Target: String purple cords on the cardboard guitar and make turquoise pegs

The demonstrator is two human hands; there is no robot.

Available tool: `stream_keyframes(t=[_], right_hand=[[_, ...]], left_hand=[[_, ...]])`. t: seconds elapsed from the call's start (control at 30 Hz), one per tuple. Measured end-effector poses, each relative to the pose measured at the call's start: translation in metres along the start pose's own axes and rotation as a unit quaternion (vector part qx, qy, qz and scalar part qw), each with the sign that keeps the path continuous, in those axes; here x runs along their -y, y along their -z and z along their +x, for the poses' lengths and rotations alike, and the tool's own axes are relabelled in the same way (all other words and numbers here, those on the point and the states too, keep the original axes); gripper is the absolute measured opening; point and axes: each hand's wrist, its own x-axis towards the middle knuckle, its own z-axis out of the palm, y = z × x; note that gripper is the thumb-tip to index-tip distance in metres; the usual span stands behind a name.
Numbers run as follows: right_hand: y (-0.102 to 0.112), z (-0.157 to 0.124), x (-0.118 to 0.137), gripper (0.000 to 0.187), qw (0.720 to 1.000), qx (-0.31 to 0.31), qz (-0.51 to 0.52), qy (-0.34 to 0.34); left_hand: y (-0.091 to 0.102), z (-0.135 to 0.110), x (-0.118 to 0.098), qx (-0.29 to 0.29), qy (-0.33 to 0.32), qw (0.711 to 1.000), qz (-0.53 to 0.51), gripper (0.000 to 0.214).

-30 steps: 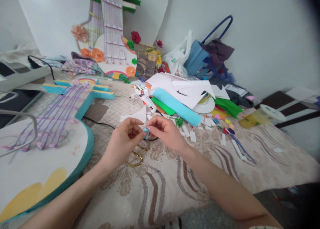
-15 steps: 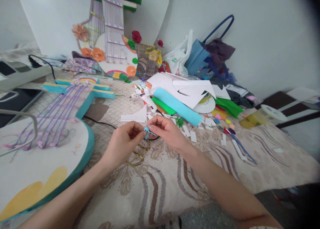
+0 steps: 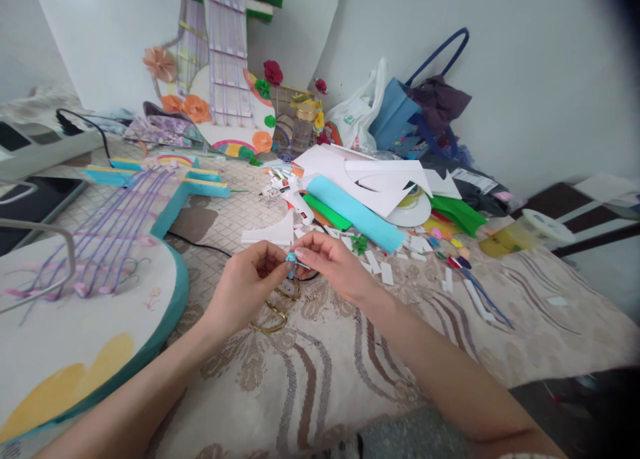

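Observation:
Between my two hands is a small piece of light-blue crepe paper (image 3: 291, 264), bunched up and partly covered by fingertips. My left hand (image 3: 253, 275) pinches it from the left with thumb and forefinger. From the right, my right hand (image 3: 330, 262) pinches the same piece, its thumb laid on top. Just under the hands, gold-handled scissors (image 3: 273, 322) lie on the tablecloth, their blades hidden. A white glue gun (image 3: 299, 204) rests beyond the fingers, beside a roll of light-blue crepe paper (image 3: 355, 213).
A guitar-shaped craft (image 3: 95, 265) with purple strings and a blue edge lies at left; another guitar craft (image 3: 230, 105) stands behind. White paper sheets (image 3: 350, 162), paper scraps (image 3: 387, 273), a clear tub (image 3: 525, 232) and a blue bag (image 3: 397, 119) are at right.
The blue paper has turned slightly between my fingertips, and my right thumb has shifted a little on it. Both arms stay in nearly the same place.

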Motion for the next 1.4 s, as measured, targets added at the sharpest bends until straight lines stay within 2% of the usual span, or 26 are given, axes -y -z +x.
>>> stream_keyframes(t=[0.27,0.53,0.77,0.9,1.0,1.2,1.4], right_hand=[[0.001,0.001,-0.002,0.021,1.000,-0.015,-0.008,-0.005],[0.008,0.004,-0.007,0.017,0.999,-0.027,-0.025,0.037],[0.004,0.003,-0.006,0.018,0.999,-0.032,-0.011,0.018],[0.002,0.002,-0.004,0.018,0.999,-0.035,-0.008,0.019],[0.001,0.002,-0.004,0.020,0.999,-0.035,-0.004,0.017],[0.000,0.002,-0.005,0.024,0.999,-0.037,0.007,0.010],[0.000,0.002,-0.007,0.019,0.998,-0.052,0.014,0.014]], left_hand=[[0.000,0.001,-0.004,0.011,-0.001,1.000,-0.010,0.016],[0.009,0.003,-0.004,0.023,-0.012,0.999,0.045,0.016],[0.005,0.002,0.000,0.005,-0.022,0.998,0.054,0.016],[0.005,0.002,0.003,0.032,-0.010,0.999,0.024,0.017],[0.005,0.002,0.004,0.042,-0.005,0.998,0.042,0.016],[0.004,0.002,0.003,0.036,-0.012,0.997,0.069,0.016],[0.003,0.000,0.000,-0.014,-0.027,0.993,0.113,0.014]])
